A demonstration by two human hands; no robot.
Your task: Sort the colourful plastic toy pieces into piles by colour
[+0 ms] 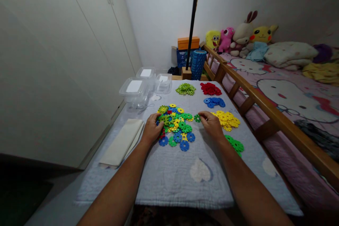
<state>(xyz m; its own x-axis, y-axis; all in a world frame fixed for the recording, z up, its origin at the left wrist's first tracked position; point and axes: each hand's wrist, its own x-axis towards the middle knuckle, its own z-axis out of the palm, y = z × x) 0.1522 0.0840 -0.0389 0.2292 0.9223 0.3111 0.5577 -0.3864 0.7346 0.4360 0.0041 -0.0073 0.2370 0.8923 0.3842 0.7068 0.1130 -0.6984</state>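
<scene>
A mixed pile of notched plastic snowflake discs in yellow, green, blue and red lies mid-table. At its left edge rests my left hand, thumb and forefinger apart and touching the discs; some fingertips are hidden. My right hand pinches a green snowflake disc just right of the pile. Beside and beyond that hand are single-colour heaps: yellow discs, blue discs, red pieces and light green pieces. Dark green discs lie partly behind my right forearm.
Clear lidded plastic boxes stand at the back left. A folded cream cloth lies left of my left arm. A wooden bed rail runs along the right side, and a black pole rises behind the table. White cupboard doors are at left.
</scene>
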